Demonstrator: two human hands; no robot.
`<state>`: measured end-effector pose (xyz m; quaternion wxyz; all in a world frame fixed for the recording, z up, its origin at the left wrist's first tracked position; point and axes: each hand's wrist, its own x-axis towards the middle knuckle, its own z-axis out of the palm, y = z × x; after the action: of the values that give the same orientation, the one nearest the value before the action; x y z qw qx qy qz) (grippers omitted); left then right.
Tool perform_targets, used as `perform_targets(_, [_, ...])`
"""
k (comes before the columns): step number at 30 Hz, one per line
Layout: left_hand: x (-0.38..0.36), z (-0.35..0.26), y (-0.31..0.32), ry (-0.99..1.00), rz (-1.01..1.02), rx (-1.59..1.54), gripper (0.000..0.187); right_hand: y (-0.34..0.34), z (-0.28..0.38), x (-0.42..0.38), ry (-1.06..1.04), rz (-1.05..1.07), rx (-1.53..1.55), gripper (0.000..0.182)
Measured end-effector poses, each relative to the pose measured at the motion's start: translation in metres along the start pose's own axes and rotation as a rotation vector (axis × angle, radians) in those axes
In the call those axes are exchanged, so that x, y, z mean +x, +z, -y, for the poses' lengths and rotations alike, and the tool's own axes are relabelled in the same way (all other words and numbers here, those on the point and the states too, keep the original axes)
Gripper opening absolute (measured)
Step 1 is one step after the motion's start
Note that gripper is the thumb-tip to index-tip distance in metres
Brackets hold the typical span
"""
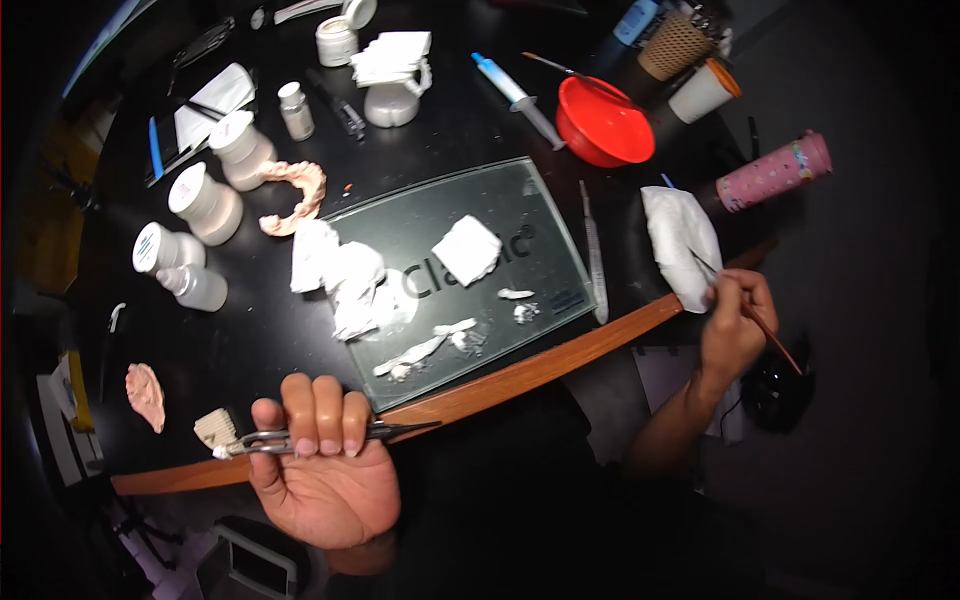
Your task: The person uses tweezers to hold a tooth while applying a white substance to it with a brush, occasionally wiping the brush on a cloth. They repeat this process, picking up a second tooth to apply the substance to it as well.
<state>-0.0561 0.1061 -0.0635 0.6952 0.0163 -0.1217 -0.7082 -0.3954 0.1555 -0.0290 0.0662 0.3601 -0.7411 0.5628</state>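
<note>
My left hand (pixel 330 460), palm up with its fingers curled over, grips metal tweezers (pixel 275 438) near the table's front edge. A small white tooth-like piece (pixel 222 452) sits at the left end of the tweezers, beside a beige ridged block (pixel 214 428). My right hand (pixel 737 315) is closed around a thin brush (pixel 768 333) with a reddish-brown handle. The brush's dark tip points into a folded white tissue pad (pixel 682 240) at the right edge of the table. A metal spatula-like instrument (pixel 594 255) lies left of that pad.
A glass slab (pixel 475 335) bears a folded tissue (pixel 468 250) and white powdery scraps (pixel 410 356). Crumpled tissue (pixel 352 285) overlaps its left side. Beyond are a pink dental cast (pixel 312 185), several jars (pixel 205 205), a syringe (pixel 515 97), a red bowl (pixel 603 125) and a pink bottle (pixel 775 172).
</note>
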Motion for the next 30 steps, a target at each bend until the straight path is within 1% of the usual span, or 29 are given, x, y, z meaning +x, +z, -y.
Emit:
perform_targets(2, [0.001,0.001,0.0,0.002,0.001,0.017,0.036,0.001,0.004,-0.005,-0.136,-0.02,0.129,0.006])
perform_targets(4, [0.001,-0.001,-0.002,-0.018,0.004,0.013,0.037,0.018,0.023,-0.02,-0.216,0.044,0.322,0.01])
perform_targets(5, [0.001,-0.001,-0.006,-0.017,0.014,0.042,0.04,0.026,0.038,-0.037,-0.137,0.125,0.423,0.013])
perform_targets(6, [0.001,-0.002,-0.008,-0.022,0.025,0.065,0.043,0.032,0.044,-0.052,-0.204,0.254,0.436,0.014])
perform_targets(7, [0.0,-0.002,-0.009,-0.018,0.028,0.067,0.044,0.044,0.056,-0.066,-0.39,0.396,0.432,0.014])
perform_targets(8, [0.0,-0.002,-0.009,-0.02,0.032,0.069,0.044,0.051,0.062,-0.079,-0.448,0.523,0.444,0.013])
perform_targets(9, [0.0,-0.003,-0.01,-0.022,0.035,0.068,0.044,0.056,0.073,-0.087,-0.465,0.643,0.452,0.013])
perform_targets(10, [-0.001,-0.003,-0.01,-0.025,0.038,0.065,0.045,0.062,0.08,-0.095,-0.462,0.72,0.5,0.017])
perform_targets(12, [-0.001,-0.006,-0.011,-0.04,0.028,0.064,0.046,0.074,0.093,-0.105,-0.486,0.758,0.493,0.019])
perform_targets(15, [-0.001,-0.009,-0.009,-0.065,0.011,0.059,0.047,0.08,0.089,-0.115,-0.447,0.727,0.487,0.019])
perform_targets(18, [-0.001,-0.01,-0.009,-0.085,0.005,0.053,0.048,0.084,0.092,-0.117,-0.472,0.725,0.465,0.016])
perform_targets(25, [0.0,-0.01,-0.008,-0.098,-0.009,0.043,0.048,0.084,0.092,-0.118,-0.458,0.733,0.44,0.017])
perform_targets(28, [0.001,-0.012,-0.007,-0.115,0.018,0.089,0.038,0.084,0.093,-0.118,-0.454,0.745,0.431,0.017])
perform_targets(30, [0.001,-0.012,-0.007,-0.114,0.013,0.085,0.038,0.083,0.094,-0.118,-0.448,0.757,0.422,0.017])
